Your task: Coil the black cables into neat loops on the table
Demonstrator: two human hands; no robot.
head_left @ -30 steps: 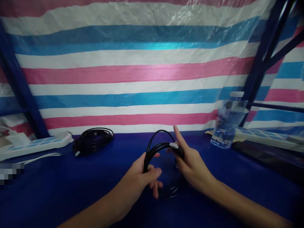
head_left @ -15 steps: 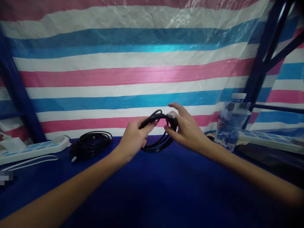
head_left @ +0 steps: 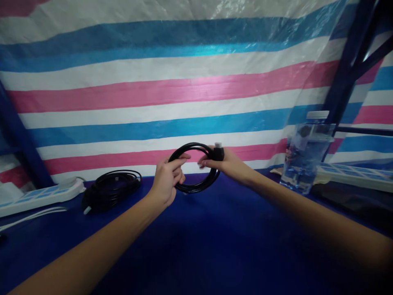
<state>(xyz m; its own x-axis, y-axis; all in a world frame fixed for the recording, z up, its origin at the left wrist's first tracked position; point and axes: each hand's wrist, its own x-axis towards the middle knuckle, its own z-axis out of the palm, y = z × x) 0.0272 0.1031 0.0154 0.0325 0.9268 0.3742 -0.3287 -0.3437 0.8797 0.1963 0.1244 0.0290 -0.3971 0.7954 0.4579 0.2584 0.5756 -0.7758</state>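
A black cable (head_left: 195,188) is wound into a round coil and held up above the blue table (head_left: 196,241). My left hand (head_left: 167,180) is closed on the coil's left side, the fingers curled at the loops. On the right side my right hand (head_left: 229,164) grips the coil, thumb and fingers around the loops. A black plug (head_left: 218,153) with a pale grey end stands up at that hand. The coil's other end is hidden. On the table to the left lies another heap of coiled black cable (head_left: 112,190) with a pale connector tip.
A power strip (head_left: 66,192) and white cords (head_left: 39,214) lie at the left. At the right stand a clear water bottle (head_left: 302,159), a second power strip (head_left: 353,176) and a dark flat object (head_left: 346,200). Striped plastic sheeting (head_left: 184,94) hangs behind, between blue metal posts (head_left: 340,90).
The coil has become rounder and more open to view. My right hand's raised fingers have closed around its right side. The view has shifted slightly.
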